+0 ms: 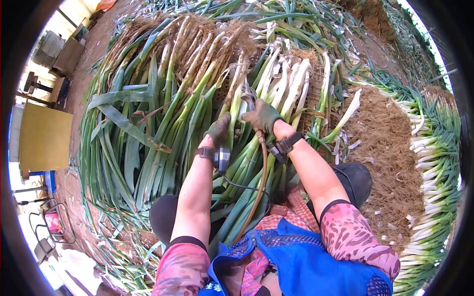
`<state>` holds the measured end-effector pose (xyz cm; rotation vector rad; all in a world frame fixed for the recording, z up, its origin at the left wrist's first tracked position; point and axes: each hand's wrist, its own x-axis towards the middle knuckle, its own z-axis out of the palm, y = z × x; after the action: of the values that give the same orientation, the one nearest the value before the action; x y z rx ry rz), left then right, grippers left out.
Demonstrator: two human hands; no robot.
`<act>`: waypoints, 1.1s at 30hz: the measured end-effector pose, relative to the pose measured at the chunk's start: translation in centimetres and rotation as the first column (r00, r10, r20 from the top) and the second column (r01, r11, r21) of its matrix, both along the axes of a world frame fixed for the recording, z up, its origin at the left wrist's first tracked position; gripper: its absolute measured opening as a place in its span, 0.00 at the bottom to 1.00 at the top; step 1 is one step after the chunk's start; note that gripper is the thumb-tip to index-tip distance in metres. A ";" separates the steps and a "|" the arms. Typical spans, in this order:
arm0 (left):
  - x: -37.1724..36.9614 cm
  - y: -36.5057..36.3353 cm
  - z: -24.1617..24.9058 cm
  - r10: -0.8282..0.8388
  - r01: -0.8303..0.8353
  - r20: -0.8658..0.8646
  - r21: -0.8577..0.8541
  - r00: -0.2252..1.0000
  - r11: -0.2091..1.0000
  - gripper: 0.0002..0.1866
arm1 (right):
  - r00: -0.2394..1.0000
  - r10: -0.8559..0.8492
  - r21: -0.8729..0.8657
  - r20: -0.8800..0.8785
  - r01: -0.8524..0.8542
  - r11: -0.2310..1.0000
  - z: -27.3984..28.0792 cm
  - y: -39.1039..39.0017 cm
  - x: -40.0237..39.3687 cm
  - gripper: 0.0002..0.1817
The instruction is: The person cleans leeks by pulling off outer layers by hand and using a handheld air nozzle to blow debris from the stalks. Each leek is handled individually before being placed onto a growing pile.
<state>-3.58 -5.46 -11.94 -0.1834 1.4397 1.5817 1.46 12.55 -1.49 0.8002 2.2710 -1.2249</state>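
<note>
My right hand, in a dark green glove, is closed around a metal air blow gun. Its nozzle points away from me, toward the stalks, and a tan hose runs from it down to my lap. Just to the left, my gloved left hand is closed on the stalk of a long green onion; its fingers are partly hidden. Soil-brown, unpeeled green onions lie in a thick pile on the left, roots pointing away. Paler, peeled white stalks lie to the right of the blow gun.
A heap of brown root trimmings covers the ground at right. Beyond it runs a long row of cleaned green onions. Loose leaves are strewn at the back. A yellow board and a metal-framed chair stand at left.
</note>
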 end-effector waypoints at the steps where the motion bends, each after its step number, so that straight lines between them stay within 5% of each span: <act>1: -0.1 0.1 -1.7 0.006 -0.007 0.032 0.025 0.999 1.000 0.29 | 1.000 0.007 0.009 -0.003 -0.007 1.000 -0.5 0.6 -0.4 0.31; 3: -0.4 0.2 -3.6 -0.061 0.054 0.073 0.087 0.996 0.995 0.29 | 0.999 0.045 0.058 -0.007 -0.044 0.997 -2.2 2.1 -1.8 0.31; 5: 0.2 0.0 -2.0 -0.276 0.235 -0.330 -0.158 0.903 0.959 0.27 | 0.994 0.107 0.140 -0.006 -0.105 0.985 -3.0 3.1 -3.2 0.32; 11: 1.7 1.0 3.9 -0.293 0.134 -0.295 -0.458 0.909 0.879 0.34 | 0.962 0.253 0.314 0.097 -0.271 0.910 -0.8 2.6 -3.0 0.38; 18: -0.6 -1.1 -6.3 -0.462 0.289 -0.708 -0.361 0.534 0.887 0.15 | 0.992 0.114 0.289 0.054 -0.125 0.949 -1.3 3.5 -4.1 0.31; 22: -0.3 -0.5 -4.9 -0.442 0.220 -0.632 -0.401 0.636 0.889 0.16 | 0.957 0.286 0.379 0.052 -0.283 0.881 -0.7 2.4 -4.2 0.28; 24: 0.8 0.2 -1.4 -0.274 -0.024 -0.579 -0.453 0.768 0.891 0.17 | 0.966 0.248 0.376 0.073 -0.257 0.890 -0.4 2.7 -3.7 0.28; 28: -1.1 -1.8 0.5 -0.495 -0.296 -0.612 -0.763 0.617 0.575 0.25 | 0.962 0.155 0.335 0.223 -0.225 0.915 -1.2 4.3 -2.9 0.36; 29: -1.6 -1.8 1.7 -0.628 -0.078 -0.360 -0.899 0.690 0.430 0.24 | 0.977 0.156 0.355 0.148 -0.200 0.913 -1.5 4.3 -2.0 0.35; 33: -0.1 -2.8 -1.3 -0.722 0.184 -0.170 -0.905 0.671 0.384 0.28 | 0.974 0.221 0.231 0.037 -0.224 0.947 -1.9 3.3 2.1 0.33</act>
<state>-3.72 -8.27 -13.21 0.1814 2.3863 0.2852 3.56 15.88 -3.36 0.6052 2.4489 -0.8612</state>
